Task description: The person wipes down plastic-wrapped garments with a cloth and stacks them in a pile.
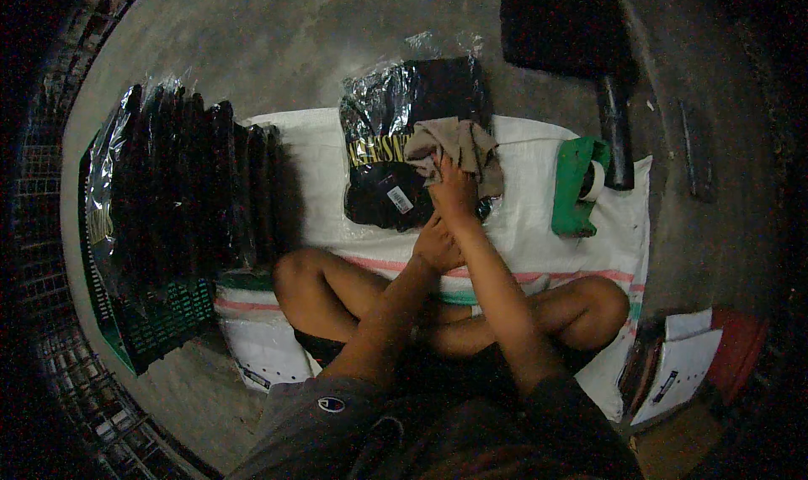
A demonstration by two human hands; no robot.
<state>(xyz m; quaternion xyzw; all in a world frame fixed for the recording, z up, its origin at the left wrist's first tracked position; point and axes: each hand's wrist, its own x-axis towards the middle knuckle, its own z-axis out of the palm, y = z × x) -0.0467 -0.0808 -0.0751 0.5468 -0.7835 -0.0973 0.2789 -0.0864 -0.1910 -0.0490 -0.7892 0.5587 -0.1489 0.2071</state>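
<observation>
A folded black garment in a clear plastic bag (379, 193) lies before me, showing yellow lettering and a small white barcode label (399, 199). My right hand (453, 193) presses a crumpled tan cloth (457, 142) onto the right side of the bag, its fingers bent into the folds. Just below it, my left hand (437, 246) is at the bag's lower edge, partly covered by the right wrist. Its fingertips are hard to make out. Under the bag spreads a white woven sack (530, 253) with red and green stripes.
A green plastic crate (170, 316) at left holds several bagged dark garments (183, 183) standing upright. At right sits a green tape dispenser (571, 190), beside a dark tube (617, 133). White cards (685, 366) stand at lower right. Wire racking (47, 190) lines the left rim.
</observation>
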